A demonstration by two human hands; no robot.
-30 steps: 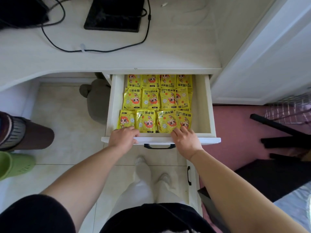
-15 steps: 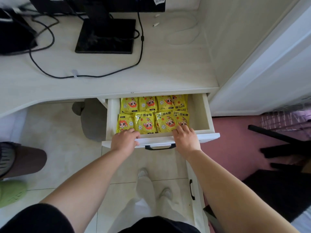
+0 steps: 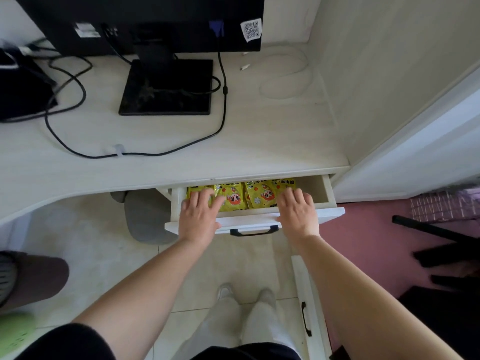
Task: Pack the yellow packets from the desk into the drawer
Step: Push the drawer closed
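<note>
The left hand [image 3: 198, 216] lies palm down over the white front edge of the drawer [image 3: 259, 220], fingers straight and spread, tips resting on the yellow packets [image 3: 235, 198]. The right hand [image 3: 297, 213] lies just as flat and spread, gripping nothing. The black handle [image 3: 254, 232] sits between the wrists. Beyond the fingertips one row of packets lies flat inside the drawer, which stands only slightly out from under the worktop [image 3: 259, 141]. Farther off, a monitor stand [image 3: 166, 87] and a black cable [image 3: 181, 149] rest on the worktop.

L hand [image 3: 198, 216] & R hand [image 3: 297, 210] flat on yellow packets [image 3: 242, 200] in nearly-shut drawer [image 3: 250, 221].
</note>
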